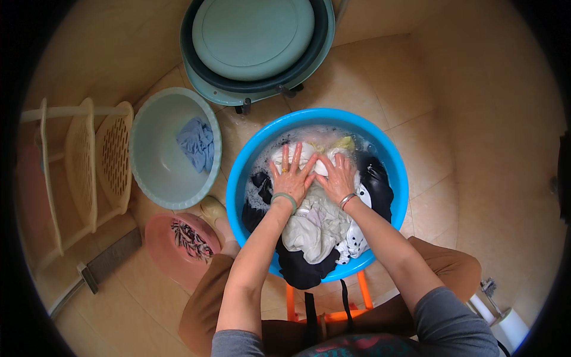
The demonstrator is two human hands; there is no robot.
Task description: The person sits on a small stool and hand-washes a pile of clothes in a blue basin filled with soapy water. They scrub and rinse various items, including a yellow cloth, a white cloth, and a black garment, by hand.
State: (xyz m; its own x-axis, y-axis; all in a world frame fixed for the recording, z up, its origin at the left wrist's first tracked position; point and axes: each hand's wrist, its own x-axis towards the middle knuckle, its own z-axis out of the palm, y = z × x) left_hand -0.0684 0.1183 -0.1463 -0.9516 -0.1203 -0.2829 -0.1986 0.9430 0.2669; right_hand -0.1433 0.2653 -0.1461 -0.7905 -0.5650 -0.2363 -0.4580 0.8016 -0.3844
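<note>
A large blue basin (401, 178) in front of me holds soapy water and a heap of wet clothes. My left hand (291, 181) lies with fingers spread on the white cloth at the middle of the heap. Beside it my right hand (339, 179) presses flat on the same pile, the thumbs close together. Nearer to me are a crumpled off-white garment (318, 229) and a white cloth with black dots (355, 243). Black clothing (376, 185) lies along the right side and also hangs over the near rim. Something yellow (344, 143) shows at the far side.
A pale green basin (143, 149) with a blue cloth (198, 144) stands at the left. Closer is a pink basin (159, 238) with patterned cloth. A green collapsible tub (253, 38) leans at the back. Left are a rack (89, 172) and squeegee (113, 256); an orange stool (291, 303) sits below.
</note>
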